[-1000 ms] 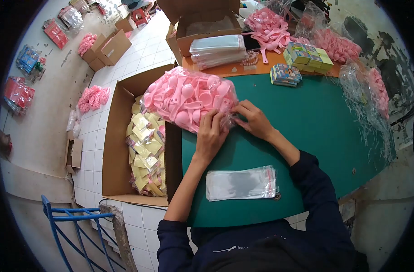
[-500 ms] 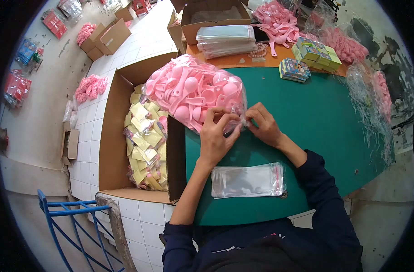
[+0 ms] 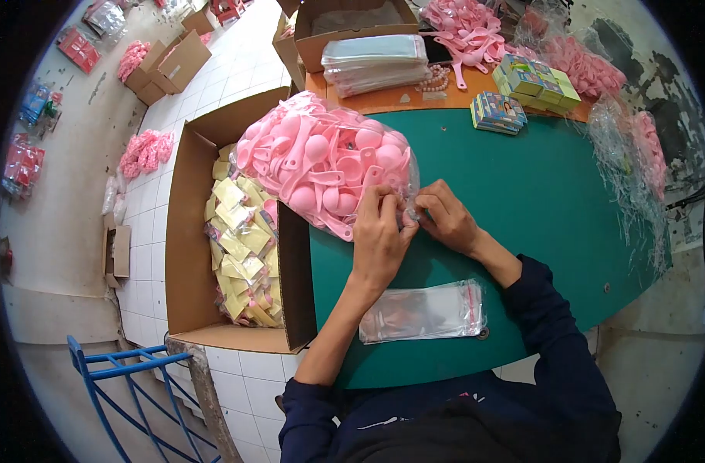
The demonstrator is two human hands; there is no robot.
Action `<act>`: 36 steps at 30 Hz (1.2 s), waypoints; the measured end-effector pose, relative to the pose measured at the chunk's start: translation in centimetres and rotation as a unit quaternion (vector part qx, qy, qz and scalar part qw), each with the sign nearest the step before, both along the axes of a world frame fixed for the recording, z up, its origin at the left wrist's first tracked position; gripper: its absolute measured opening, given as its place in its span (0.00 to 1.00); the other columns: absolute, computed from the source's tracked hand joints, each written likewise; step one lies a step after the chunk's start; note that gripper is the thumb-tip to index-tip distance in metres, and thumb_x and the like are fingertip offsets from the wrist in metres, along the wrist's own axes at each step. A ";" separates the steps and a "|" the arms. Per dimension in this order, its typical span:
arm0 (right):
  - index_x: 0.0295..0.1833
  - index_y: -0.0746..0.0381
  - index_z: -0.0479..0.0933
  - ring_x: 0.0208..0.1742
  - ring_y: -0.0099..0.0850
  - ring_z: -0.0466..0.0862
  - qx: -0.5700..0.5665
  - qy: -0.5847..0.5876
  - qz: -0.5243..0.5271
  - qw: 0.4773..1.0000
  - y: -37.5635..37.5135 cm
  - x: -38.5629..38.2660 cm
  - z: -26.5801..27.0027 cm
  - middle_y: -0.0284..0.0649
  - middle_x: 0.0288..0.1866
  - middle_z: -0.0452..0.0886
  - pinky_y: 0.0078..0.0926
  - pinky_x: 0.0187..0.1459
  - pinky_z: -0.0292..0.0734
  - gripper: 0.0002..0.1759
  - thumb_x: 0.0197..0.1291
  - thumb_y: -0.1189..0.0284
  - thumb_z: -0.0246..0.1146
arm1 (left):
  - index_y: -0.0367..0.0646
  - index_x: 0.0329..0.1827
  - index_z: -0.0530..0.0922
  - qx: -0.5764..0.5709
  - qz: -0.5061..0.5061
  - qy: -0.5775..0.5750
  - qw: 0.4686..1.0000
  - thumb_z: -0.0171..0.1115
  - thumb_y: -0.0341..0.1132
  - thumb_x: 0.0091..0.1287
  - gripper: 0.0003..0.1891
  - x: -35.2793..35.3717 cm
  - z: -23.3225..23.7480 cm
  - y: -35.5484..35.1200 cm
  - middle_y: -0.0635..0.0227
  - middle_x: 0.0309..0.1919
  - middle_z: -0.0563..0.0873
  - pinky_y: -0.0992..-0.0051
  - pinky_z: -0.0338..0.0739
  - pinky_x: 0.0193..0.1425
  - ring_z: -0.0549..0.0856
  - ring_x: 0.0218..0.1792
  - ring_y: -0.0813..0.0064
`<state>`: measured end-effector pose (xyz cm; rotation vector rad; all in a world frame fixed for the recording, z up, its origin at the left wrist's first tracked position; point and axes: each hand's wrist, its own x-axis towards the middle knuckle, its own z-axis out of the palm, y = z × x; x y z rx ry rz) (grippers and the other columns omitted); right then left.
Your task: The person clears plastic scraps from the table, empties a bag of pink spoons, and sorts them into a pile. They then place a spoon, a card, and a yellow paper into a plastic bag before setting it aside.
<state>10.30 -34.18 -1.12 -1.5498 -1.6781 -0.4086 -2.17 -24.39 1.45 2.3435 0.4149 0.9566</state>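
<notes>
A large clear plastic bag (image 3: 329, 158) bulges with pink plastic spoons on the green tabletop (image 3: 514, 208), partly over the cardboard box's edge. At its gathered right end, my left hand (image 3: 382, 231) pinches the plastic with closed fingers. Close beside it, my right hand (image 3: 449, 220) also has its fingertips pressed on the bag's gathered end. Whether a knot or tie sits between the fingertips is too small to make out. Nearer to my body lies a stack of clear flat plastic sleeves (image 3: 426, 311).
Left of the table stands an open cardboard box (image 3: 194, 270) holding many small yellow packets (image 3: 241, 239). Along the back are more plastic sleeves (image 3: 372, 62), small printed boxes (image 3: 499, 113) and loose pink spoons (image 3: 464, 38). A blue metal hand truck (image 3: 125, 363) stands at lower left.
My left hand has turned, its fingers now drawn closer together and nearer my right hand at the bag's end. The whole view has shifted slightly.
</notes>
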 end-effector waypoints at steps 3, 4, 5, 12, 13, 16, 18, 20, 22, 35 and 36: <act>0.39 0.65 0.69 0.38 0.40 0.75 0.002 0.011 0.004 1.000 0.0 0.2 0.2 0.43 0.36 0.72 0.32 0.38 0.75 0.15 0.45 0.82 0.65 | 0.35 0.35 0.73 -0.001 -0.007 -0.003 1.000 0.62 0.24 0.48 0.11 0.0 -0.1 0.1 0.56 0.41 0.74 0.63 0.75 0.41 0.79 0.39 0.55; 0.39 0.65 0.69 0.38 0.41 0.75 0.001 0.018 0.004 1.000 -0.1 0.3 0.4 0.43 0.36 0.72 0.33 0.39 0.75 0.15 0.45 0.82 0.64 | 0.35 0.36 0.73 -0.013 -0.009 0.002 1.000 0.62 0.24 0.49 0.11 0.0 0.0 0.1 0.56 0.41 0.74 0.63 0.75 0.41 0.79 0.39 0.55; 0.40 0.65 0.69 0.39 0.41 0.75 -0.001 0.027 0.003 1.000 -0.3 0.3 0.5 0.43 0.36 0.73 0.33 0.40 0.75 0.14 0.46 0.82 0.64 | 0.35 0.36 0.73 -0.027 -0.011 0.007 1.000 0.61 0.24 0.49 0.11 -0.1 0.1 0.2 0.56 0.41 0.74 0.63 0.75 0.41 0.79 0.40 0.54; 0.40 0.65 0.70 0.40 0.42 0.75 0.010 0.068 -0.002 0.998 -0.1 -1.7 0.9 0.45 0.37 0.73 0.34 0.43 0.74 0.14 0.46 0.80 0.64 | 0.34 0.34 0.74 -0.056 -0.034 -0.024 0.998 0.62 0.25 0.51 0.09 -0.8 0.1 0.8 0.56 0.39 0.75 0.66 0.75 0.43 0.80 0.39 0.58; 0.40 0.65 0.70 0.41 0.42 0.75 0.004 0.061 0.001 0.998 0.0 -1.7 1.1 0.44 0.37 0.73 0.34 0.43 0.74 0.14 0.46 0.80 0.64 | 0.34 0.34 0.74 -0.059 -0.036 -0.024 0.997 0.62 0.25 0.51 0.09 -0.9 0.0 0.8 0.56 0.39 0.75 0.66 0.75 0.43 0.80 0.39 0.59; 0.39 0.65 0.69 0.41 0.43 0.75 -0.025 0.055 -0.005 0.998 0.2 -1.9 1.2 0.44 0.36 0.72 0.34 0.43 0.73 0.14 0.45 0.80 0.64 | 0.33 0.34 0.74 -0.048 -0.039 -0.027 0.998 0.62 0.24 0.52 0.09 -1.0 -0.4 1.0 0.56 0.38 0.75 0.67 0.75 0.42 0.80 0.37 0.59; 0.38 0.64 0.69 0.41 0.43 0.74 -0.040 0.059 -0.002 0.997 0.2 -1.8 1.4 0.44 0.36 0.72 0.35 0.43 0.73 0.14 0.45 0.80 0.64 | 0.33 0.35 0.73 -0.038 -0.041 -0.034 0.998 0.62 0.24 0.52 0.09 -0.9 -0.6 1.0 0.56 0.38 0.74 0.66 0.75 0.40 0.80 0.36 0.58; 0.38 0.64 0.69 0.41 0.43 0.74 -0.048 0.070 0.016 0.996 0.4 -1.6 1.5 0.44 0.36 0.72 0.35 0.43 0.73 0.14 0.45 0.80 0.64 | 0.34 0.35 0.72 -0.032 -0.041 -0.044 0.998 0.61 0.24 0.51 0.09 -0.8 -0.8 1.0 0.56 0.38 0.73 0.62 0.75 0.36 0.80 0.34 0.55; 0.38 0.64 0.69 0.41 0.43 0.74 -0.073 0.053 0.019 0.996 0.4 -1.5 1.8 0.43 0.36 0.72 0.35 0.43 0.72 0.14 0.45 0.81 0.64 | 0.34 0.34 0.72 -0.037 -0.032 -0.041 0.998 0.61 0.24 0.52 0.09 -0.7 -0.7 1.0 0.56 0.36 0.73 0.62 0.75 0.35 0.80 0.33 0.56; 0.38 0.64 0.69 0.40 0.41 0.75 -0.050 0.114 0.045 0.991 0.2 -0.8 1.6 0.43 0.36 0.72 0.33 0.41 0.73 0.13 0.45 0.81 0.63 | 0.35 0.37 0.74 -0.064 -0.037 -0.050 0.996 0.62 0.25 0.52 0.10 -0.6 -0.1 1.0 0.56 0.35 0.76 0.66 0.75 0.39 0.80 0.34 0.58; 0.38 0.64 0.70 0.40 0.41 0.75 -0.044 0.092 0.032 0.994 0.2 -0.9 1.6 0.44 0.36 0.72 0.33 0.41 0.74 0.13 0.44 0.81 0.63 | 0.35 0.37 0.74 -0.053 -0.047 -0.039 0.997 0.62 0.26 0.53 0.10 -0.6 -0.1 1.1 0.56 0.36 0.76 0.65 0.75 0.39 0.80 0.35 0.57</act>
